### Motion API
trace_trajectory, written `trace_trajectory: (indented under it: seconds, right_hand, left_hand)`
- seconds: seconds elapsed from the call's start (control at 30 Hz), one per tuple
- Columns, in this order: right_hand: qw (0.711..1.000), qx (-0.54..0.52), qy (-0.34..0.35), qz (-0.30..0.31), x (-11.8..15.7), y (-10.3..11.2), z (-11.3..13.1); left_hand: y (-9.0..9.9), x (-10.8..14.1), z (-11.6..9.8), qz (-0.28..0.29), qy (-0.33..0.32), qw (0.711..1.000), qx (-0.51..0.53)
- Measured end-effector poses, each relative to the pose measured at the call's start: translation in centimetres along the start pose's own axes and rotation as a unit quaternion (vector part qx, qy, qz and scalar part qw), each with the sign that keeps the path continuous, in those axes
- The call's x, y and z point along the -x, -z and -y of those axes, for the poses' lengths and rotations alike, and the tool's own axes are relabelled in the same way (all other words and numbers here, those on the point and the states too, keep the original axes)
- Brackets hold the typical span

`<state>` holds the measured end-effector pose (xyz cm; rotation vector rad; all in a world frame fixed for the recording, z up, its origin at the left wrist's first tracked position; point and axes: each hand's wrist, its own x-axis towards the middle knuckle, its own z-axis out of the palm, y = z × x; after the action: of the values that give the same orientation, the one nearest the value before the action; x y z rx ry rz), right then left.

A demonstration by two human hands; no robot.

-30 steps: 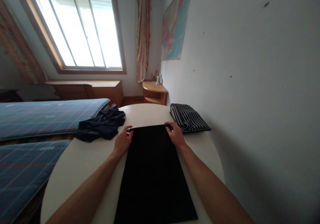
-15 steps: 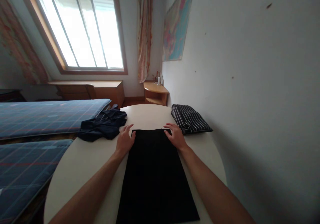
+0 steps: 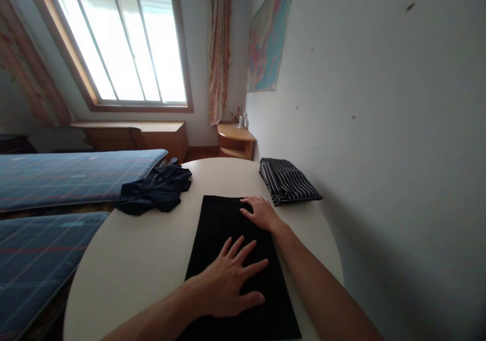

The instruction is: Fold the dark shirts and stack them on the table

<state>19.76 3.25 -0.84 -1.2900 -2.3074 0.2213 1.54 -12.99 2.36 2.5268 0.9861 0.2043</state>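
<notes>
A black cloth garment (image 3: 220, 219), its exact kind not clear, lies flat in a long strip on the round white table (image 3: 144, 260). My left hand (image 3: 231, 280) is spread over the middle of it, fingers apart and palm down. Resting on its far right corner is my right hand (image 3: 261, 213), fingers extended over the cloth. Neither hand grips anything. The near end of the black cloth is partly hidden by my left hand and forearm.
A folded black-and-white striped cloth (image 3: 290, 181) sits at the table's far right, near the wall. Crumpled dark navy clothing (image 3: 155, 189) lies at the far left edge. Beyond the left side are blue plaid mattresses (image 3: 76, 179). A small corner shelf (image 3: 236, 134) stands behind the table.
My left hand has left the far left corner of the black cloth and come nearer, onto its middle. My right hand has shifted slightly left and down onto the cloth.
</notes>
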Motion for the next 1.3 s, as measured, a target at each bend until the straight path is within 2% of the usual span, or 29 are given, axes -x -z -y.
trace_trajectory:
  seconds: [0.1, 0.23, 0.3, 0.4, 0.53, 0.6, 0.67, 0.8, 0.97, 1.1, 1.3]
  right_hand:
    - [0.999, 0.021, -0.025, -0.008, 0.1, 0.3, -0.2]
    - [0.995, 0.053, -0.077, -0.029, 0.3, 0.6, -0.3]
    - [0.991, 0.075, -0.101, -0.039, 0.4, 0.7, -0.2]
    - [0.987, 0.103, -0.117, -0.049, 0.5, 0.8, -0.3]
    - [0.982, 0.122, -0.13, -0.057, 0.8, 1.0, -0.8]
    - [0.98, 0.129, -0.142, -0.054, 1.0, 1.2, -1.1]
    - [0.977, 0.135, -0.158, -0.052, 1.2, 1.5, -1.1]
    - [0.968, 0.146, -0.2, -0.046, 1.6, 2.3, -0.9]
    - [0.954, 0.145, -0.262, -0.007, 2.1, 3.5, -0.5]
    - [0.951, 0.13, -0.281, 0.011, 2.4, 3.9, -0.9]
    - [0.968, 0.039, -0.245, -0.036, 2.4, 3.5, -2.4]
  left_hand:
    - [0.7, 0.1, 0.4, 0.01, 0.005, 1.0, -0.01]
    - [1.6, 0.2, 0.4, -0.01, 0.024, 1.0, -0.012]
    - [1.1, 0.0, -0.2, -0.032, 0.057, 0.998, -0.025]
    - [-0.6, -0.4, -1.1, -0.068, 0.084, 0.993, -0.042]
    - [-2.2, -0.6, -1.7, -0.031, -0.012, 0.999, -0.014]
    - [-1.9, -0.4, -1.6, -0.014, -0.039, 0.999, -0.009]
    - [-1.0, -0.2, -1.3, -0.011, -0.039, 0.999, -0.007]
    - [1.4, 0.2, 0.1, -0.015, -0.009, 1.0, -0.001]
    - [3.3, 0.7, 3.7, -0.052, 0.05, 0.997, -0.03]
    - [4.0, 0.7, 6.0, -0.088, 0.075, 0.992, -0.059]
    - [3.9, 0.4, 7.1, -0.122, 0.049, 0.991, -0.038]
